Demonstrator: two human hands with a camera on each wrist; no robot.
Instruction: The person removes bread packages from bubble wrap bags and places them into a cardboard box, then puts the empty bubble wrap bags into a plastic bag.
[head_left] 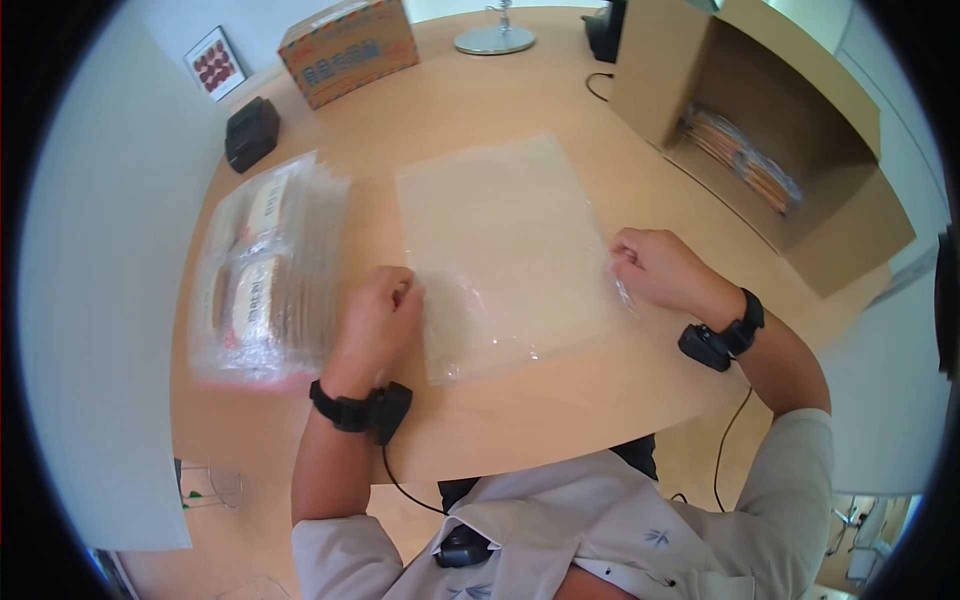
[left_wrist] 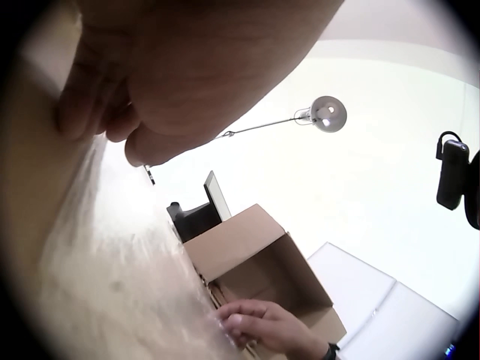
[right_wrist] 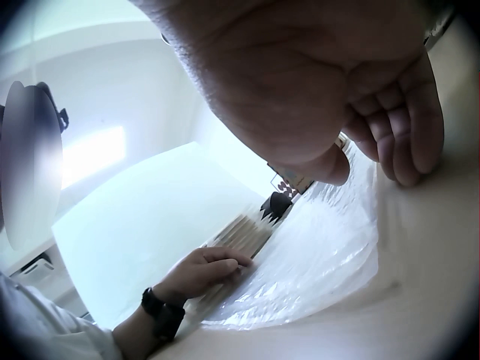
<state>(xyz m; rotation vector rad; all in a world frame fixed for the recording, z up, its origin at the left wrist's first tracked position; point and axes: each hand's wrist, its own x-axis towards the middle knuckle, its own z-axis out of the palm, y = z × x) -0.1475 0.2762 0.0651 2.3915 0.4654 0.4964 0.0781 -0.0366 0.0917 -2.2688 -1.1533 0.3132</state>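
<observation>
A large clear plastic bag [head_left: 505, 240] is spread flat on the table in front of the person. The left hand [head_left: 380, 315] pinches its left edge between curled fingers and thumb; in the left wrist view the film [left_wrist: 124, 247] runs taut from the fingertips [left_wrist: 71, 120]. At the opposite edge, the right hand [head_left: 665, 270] pinches the film, which bunches below the fingers. Wrinkled plastic [right_wrist: 315, 247] stretches between both hands in the right wrist view. Just left of the left hand stands a stack of clear-wrapped packages [head_left: 260, 290] with printed labels.
On the right, an open cardboard box [head_left: 830, 110] lies on its side with wrapped flat packs [head_left: 740, 160] inside. A closed carton [head_left: 348, 55], a black device [head_left: 252, 133] and a lamp base [head_left: 495, 40] stand along the back. Cables hang from both wrist cameras.
</observation>
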